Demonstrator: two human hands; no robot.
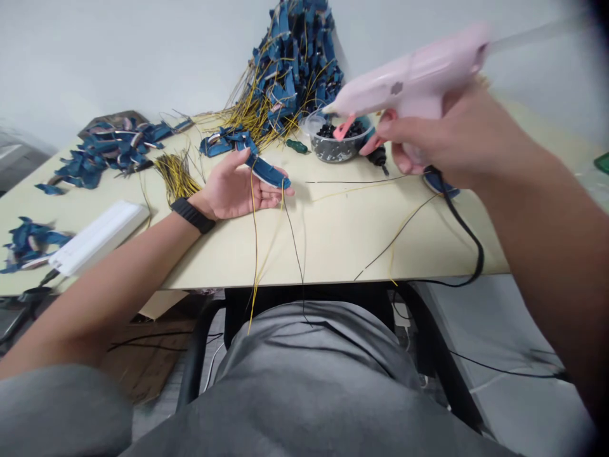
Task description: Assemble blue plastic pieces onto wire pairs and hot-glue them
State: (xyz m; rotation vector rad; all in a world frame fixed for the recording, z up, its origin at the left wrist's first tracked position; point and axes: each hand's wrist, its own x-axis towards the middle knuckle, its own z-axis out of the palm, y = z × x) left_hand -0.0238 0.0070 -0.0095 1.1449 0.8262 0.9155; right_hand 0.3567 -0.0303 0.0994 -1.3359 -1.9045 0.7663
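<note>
My left hand is turned palm up above the table, with a blue curved piece resting across its fingers and the thumb against it. Yellow and black wires hang from that piece past the table edge. My right hand grips a pale pink hot glue gun with a pink trigger. The gun's nozzle points left, over a clear round tub of small black parts. Below my right hand, another blue piece lies on the table with its wires, partly hidden by the hand and cord.
A tall heap of wired blue pieces stands against the wall. More blue pieces lie at left, beside a bundle of yellow wires and a white box. A green-handled tool lies near the tub. The gun's black cord drapes along the front edge.
</note>
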